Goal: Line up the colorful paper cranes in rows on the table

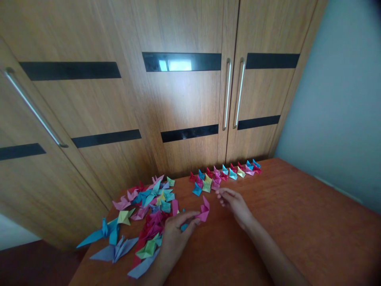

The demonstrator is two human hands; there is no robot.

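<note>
My left hand (178, 234) pinches a small pink origami piece (204, 209) between thumb and fingers, above the wooden table. Its pointed tip stands upward. To the right, my right hand (233, 202) has its fingers curled with the fingertips pressed together. Whether anything small is in that pinch cannot be made out. Those fingertips are close to the front of a group of small folded paper pieces (207, 182) in red, blue, yellow and pink. Left of my left hand, partly covered by it, lies a loose pile of origami cranes (152, 194) in many colours.
A larger blue crane (104, 230) and a lavender crane (115, 250) lie at the table's left edge. The reddish-brown table (297, 222) meets a wooden wardrobe (190, 95) with metal handles at the back. A pale wall (336, 119) stands on the right.
</note>
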